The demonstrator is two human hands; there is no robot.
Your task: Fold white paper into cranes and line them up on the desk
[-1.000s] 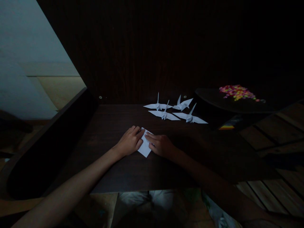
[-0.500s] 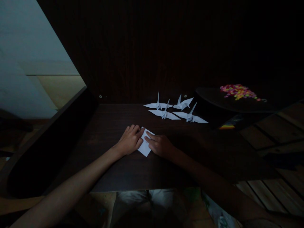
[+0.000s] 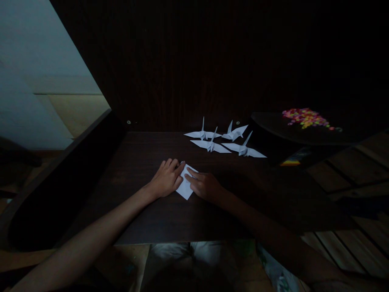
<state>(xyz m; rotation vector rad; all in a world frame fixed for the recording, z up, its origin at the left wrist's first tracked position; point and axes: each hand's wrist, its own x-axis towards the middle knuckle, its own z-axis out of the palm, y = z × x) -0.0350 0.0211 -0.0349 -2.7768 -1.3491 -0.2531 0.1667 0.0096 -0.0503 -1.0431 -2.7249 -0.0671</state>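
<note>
Paper (image 3: 184, 190), white and folded into a small diamond shape, lies on the dark desk (image 3: 176, 225) between the two hands, near the middle of the desktop, one corner pointing toward the person; the left hand (image 3: 165, 178) rests over its left edge, fingers bent and thumb side on the sheet; the right hand (image 3: 207, 186) comes in from the other side, two digits laid on the paper with a little gap between them and the rest curled under; I cannot tell whether either hand pinches the sheet or only presses it down.

Beyond the hands, near the upright back panel (image 3: 182, 65), stand four white folded birds: a back-left bird (image 3: 202, 135), a front-left bird (image 3: 210, 146), a back-right bird (image 3: 235, 133) and a front-right bird (image 3: 243, 151), all with wings spread; to their right a dark rounded shelf (image 3: 267, 125) bears a heap of small pink, red and yellow pieces (image 3: 306, 118), too small to identify; below it shows a rainbow-striped patch (image 3: 290, 163).
</note>
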